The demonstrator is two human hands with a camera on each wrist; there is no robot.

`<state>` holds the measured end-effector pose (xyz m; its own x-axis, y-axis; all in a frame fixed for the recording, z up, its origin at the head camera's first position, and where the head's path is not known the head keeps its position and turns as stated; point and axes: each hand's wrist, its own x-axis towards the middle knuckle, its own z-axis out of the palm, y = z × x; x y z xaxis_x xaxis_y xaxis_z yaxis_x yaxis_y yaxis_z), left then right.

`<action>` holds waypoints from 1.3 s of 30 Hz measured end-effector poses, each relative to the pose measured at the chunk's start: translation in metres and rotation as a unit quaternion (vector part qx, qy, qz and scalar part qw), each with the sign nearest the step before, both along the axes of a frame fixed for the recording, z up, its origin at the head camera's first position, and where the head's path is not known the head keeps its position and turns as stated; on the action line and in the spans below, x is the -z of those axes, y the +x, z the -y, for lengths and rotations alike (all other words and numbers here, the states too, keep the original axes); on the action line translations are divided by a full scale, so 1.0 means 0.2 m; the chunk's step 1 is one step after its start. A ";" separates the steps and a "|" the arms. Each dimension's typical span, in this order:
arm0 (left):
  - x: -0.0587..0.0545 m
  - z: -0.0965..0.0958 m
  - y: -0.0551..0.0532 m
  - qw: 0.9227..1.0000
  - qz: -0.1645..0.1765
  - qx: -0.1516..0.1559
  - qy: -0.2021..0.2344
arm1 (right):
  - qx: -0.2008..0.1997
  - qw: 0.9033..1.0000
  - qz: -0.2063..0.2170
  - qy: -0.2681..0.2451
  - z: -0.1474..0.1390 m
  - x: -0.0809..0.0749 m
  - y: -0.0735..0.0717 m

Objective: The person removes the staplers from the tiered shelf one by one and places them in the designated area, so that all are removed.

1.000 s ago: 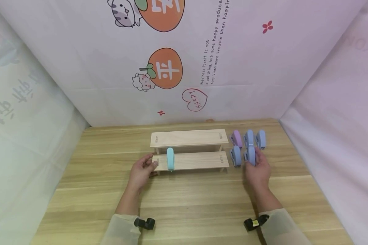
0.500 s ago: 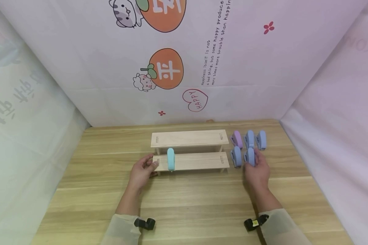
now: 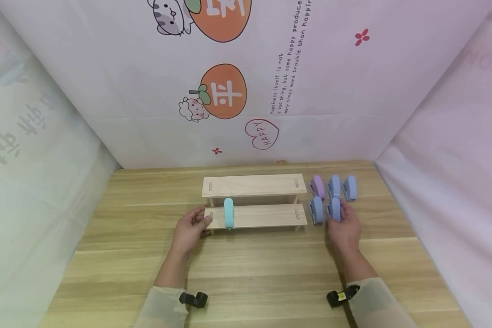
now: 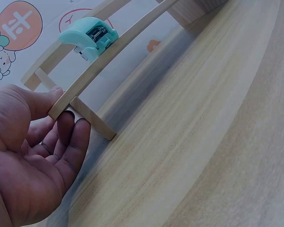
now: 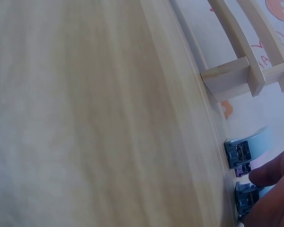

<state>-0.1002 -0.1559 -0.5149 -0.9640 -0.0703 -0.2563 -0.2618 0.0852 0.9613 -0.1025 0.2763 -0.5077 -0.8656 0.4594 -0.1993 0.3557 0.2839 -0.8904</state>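
A two-step wooden rack has a front shelf (image 3: 266, 215) and a higher back shelf (image 3: 254, 185). My left hand (image 3: 190, 230) pinches the front shelf's left end, thumb on top and fingers beneath, as the left wrist view shows. On that shelf, near this hand, sits a mint-green small stapler (image 4: 92, 37). Right of the rack, my right hand (image 3: 345, 228) holds a blue small stapler (image 3: 334, 209) between thumb and fingers, at the front of a group. In the right wrist view only part of this hand shows, beside the stapler's dark front.
Beside the held stapler stand another blue stapler (image 3: 316, 209), a purple stapler (image 3: 317, 187) and two blue ones behind, the middle (image 3: 334, 186) and the far right (image 3: 349, 187). The wooden table (image 3: 246, 273) meets a printed white cloth (image 3: 311, 136) at its back edge.
The head view shifts slightly. The blue stapler in my right hand overlapped the one behind it a second ago and now sits just in front of it. My left hand keeps its hold.
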 end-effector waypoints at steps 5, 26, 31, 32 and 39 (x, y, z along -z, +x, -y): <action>0.00 0.00 0.00 1.000 -0.002 0.002 0.004 | 0.001 1.000 -0.001 -0.002 0.00 0.00 -0.01; 0.00 0.00 0.00 1.000 -0.005 -0.002 0.004 | -0.001 1.000 -0.011 0.000 -0.02 0.01 0.00; 0.00 0.01 0.00 1.000 -0.006 0.001 0.004 | 0.006 0.999 -0.034 0.015 -0.02 0.00 0.01; 0.00 0.01 0.00 1.000 -0.007 0.002 0.004 | 0.006 0.999 -0.039 0.019 -0.02 -0.01 0.01; -0.01 0.01 0.00 1.000 -0.004 0.003 0.003 | 0.008 0.998 -0.047 0.026 -0.02 -0.03 0.02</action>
